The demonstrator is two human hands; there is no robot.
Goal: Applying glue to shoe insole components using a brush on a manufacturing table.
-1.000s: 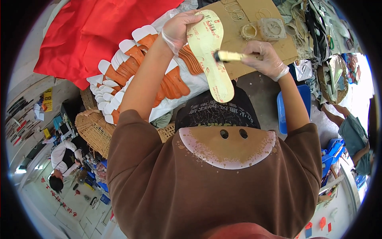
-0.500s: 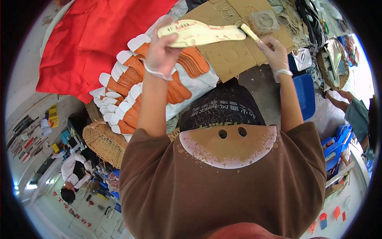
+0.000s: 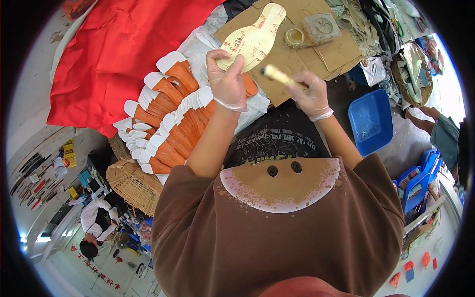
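I am holding a cream shoe insole (image 3: 255, 42) in my left hand (image 3: 227, 81), with the fingers clamped on its wide forefoot end. The thumb is lying on the printed face near the edge and the forefinger is curling at the left side; the other fingers are partly hidden, and I cannot tell their exact placing. The insole is slanting, its narrow heel end pointing away from me and to the right, and is showing against a brown cardboard sheet (image 3: 341, 54).

My right hand (image 3: 310, 94) is gripping a brush (image 3: 278, 75) by its pale handle, the fingers closed around it. The dark brush tip is pointing left and away from me, just beside the insole and apart from it. I am wearing a thin translucent glove on each hand. Both forearms are reaching forward and leaning inward, elbows bent.

Beyond the brush, a round glue jar (image 3: 294, 36) is standing on the cardboard beside a squarish clear container (image 3: 322, 27). Left of my left forearm, overlapping rows of orange-and-white insoles (image 3: 180, 143) are lying, with a red cloth (image 3: 123, 49) spreading beyond them. A blue basin (image 3: 371, 116) is sitting to the right of my right forearm.
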